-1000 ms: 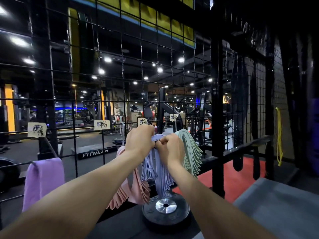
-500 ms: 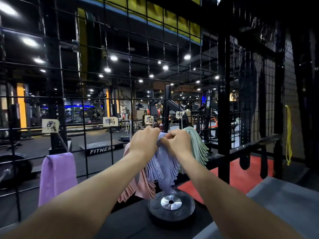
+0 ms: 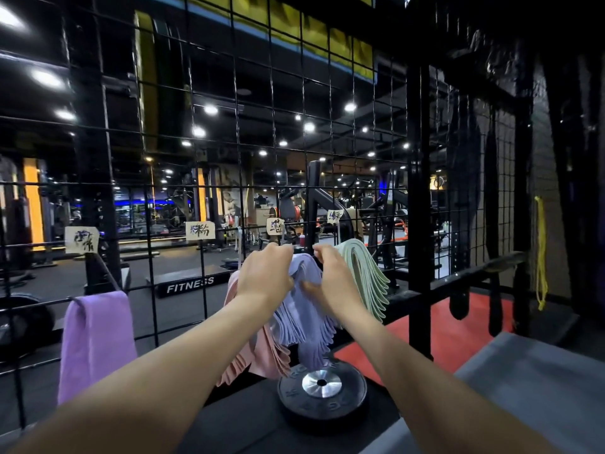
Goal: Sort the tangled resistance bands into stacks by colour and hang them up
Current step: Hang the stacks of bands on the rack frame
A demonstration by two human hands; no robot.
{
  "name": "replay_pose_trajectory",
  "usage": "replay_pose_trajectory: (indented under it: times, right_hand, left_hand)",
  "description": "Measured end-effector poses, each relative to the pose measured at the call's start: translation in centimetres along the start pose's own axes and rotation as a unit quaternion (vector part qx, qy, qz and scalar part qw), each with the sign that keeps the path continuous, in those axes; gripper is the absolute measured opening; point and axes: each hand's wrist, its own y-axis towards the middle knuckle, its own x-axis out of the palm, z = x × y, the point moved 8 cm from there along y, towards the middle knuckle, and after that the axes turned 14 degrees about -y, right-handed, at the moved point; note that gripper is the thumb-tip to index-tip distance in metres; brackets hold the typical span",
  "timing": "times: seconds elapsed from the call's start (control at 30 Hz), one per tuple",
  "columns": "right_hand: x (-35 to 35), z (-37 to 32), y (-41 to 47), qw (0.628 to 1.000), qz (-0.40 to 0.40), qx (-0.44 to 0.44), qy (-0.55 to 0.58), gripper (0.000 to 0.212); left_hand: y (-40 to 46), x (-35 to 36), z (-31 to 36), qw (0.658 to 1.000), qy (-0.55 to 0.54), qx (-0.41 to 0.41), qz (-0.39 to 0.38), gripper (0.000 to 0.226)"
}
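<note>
While both hands work on the blue-lilac bands (image 3: pixel 302 309), we take this as the hanging step for that colour.

Nearest to us, just in front of the wire grid (image 3: pixel 137 178), a black weight plate (image 3: pixel 322 385) lies flat under the stack. Above it, our left hand (image 3: pixel 263 278) grips the top of the blue-lilac bands with curled fingers, and our right hand (image 3: pixel 330 281) pinches the same stack from the other side, probably to seat the loops on a hook of the grid; the hook itself is hidden. On the grid the pink bands (image 3: pixel 258 348) hang just left of them, the green bands (image 3: pixel 365 276) just right, and a purple towel (image 3: pixel 95 342) hangs well to the left. Paper labels (image 3: pixel 200 230) are fixed higher on the grid, we think to mark each colour's place.
</note>
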Motion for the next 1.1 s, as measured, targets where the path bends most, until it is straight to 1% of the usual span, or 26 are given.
replay_pose_trajectory:
  times: [0.03,0.07,0.17,0.2,0.27,0.37,0.47,0.53,0.6,0.67,0.77,0.8,0.87,0.93,1.0,1.03,1.1]
  right_hand:
    - [0.4,-0.2,0.1,1.0,-0.013,-0.005,0.005,0.055]
    - [0.8,-0.4,0.2,1.0,-0.019,-0.009,0.008,0.05]
    - [1.0,-0.4,0.1,1.0,-0.015,-0.019,0.006,0.019]
    - [0.9,-0.3,0.1,1.0,-0.012,-0.016,0.015,0.013]
    - [1.0,0.1,0.1,0.998,-0.017,-0.006,0.058,0.008]
    - [1.7,0.3,0.3,0.995,-0.038,0.012,0.093,0.021]
    - [2.7,0.5,0.1,0.99,-0.039,0.034,0.129,0.012]
    - [2.9,0.6,0.1,0.99,-0.028,0.034,0.132,0.007]
    - [2.5,0.3,0.1,0.993,-0.019,0.026,0.11,0.005]
    - [1.9,0.0,0.3,0.997,-0.014,0.011,0.074,0.013]
    - [0.8,-0.3,0.7,1.0,-0.008,-0.005,-0.004,0.009]
    - [0.4,-0.3,0.9,1.0,-0.008,-0.008,-0.027,0.013]
    - [0.0,0.3,1.0,0.999,-0.007,0.006,-0.043,0.021]
    - [-0.2,0.6,0.9,0.999,0.003,0.015,-0.041,0.021]
    - [-0.2,0.7,0.9,0.999,0.009,0.013,-0.039,0.02]
    - [0.0,0.9,0.8,0.999,0.003,0.015,-0.035,0.024]
    - [0.4,1.1,0.3,1.0,-0.017,0.017,-0.017,0.038]
  left_hand:
    - [0.0,0.0,0.0,1.0,-0.001,-0.001,-0.002,0.016]
    - [-0.1,0.0,-0.1,1.0,-0.002,-0.003,-0.004,0.016]
    - [-0.1,0.0,-0.2,1.0,-0.001,-0.002,-0.012,0.016]
    - [-0.1,0.0,-0.2,1.0,-0.001,-0.001,-0.013,0.015]
    - [0.0,-0.1,-0.2,1.0,-0.004,0.002,-0.011,0.012]
    - [0.0,-0.2,-0.2,1.0,-0.005,0.002,-0.003,0.011]
    - [-0.3,-0.2,-0.1,1.0,0.009,-0.008,0.003,0.01]
    - [-0.4,-0.2,0.0,1.0,0.02,-0.016,0.004,0.015]
    - [-0.6,-0.2,0.3,0.999,0.04,-0.023,-0.005,0.017]
    - [-0.5,0.0,0.8,0.996,0.079,-0.02,-0.022,0.014]
    - [0.1,0.5,1.5,0.987,0.149,0.002,-0.06,0.022]
    - [0.1,0.7,1.6,0.985,0.156,0.001,-0.072,0.024]
    - [0.1,1.0,1.3,0.985,0.143,-0.022,-0.09,0.025]
    - [-0.2,1.4,1.1,0.988,0.114,-0.043,-0.097,0.024]
    - [-0.4,1.4,0.7,0.993,0.061,-0.068,-0.079,0.016]
    - [-0.6,1.3,0.4,0.994,0.033,-0.082,-0.068,0.014]
    - [-1.1,1.6,0.0,0.993,-0.007,-0.106,-0.06,0.017]
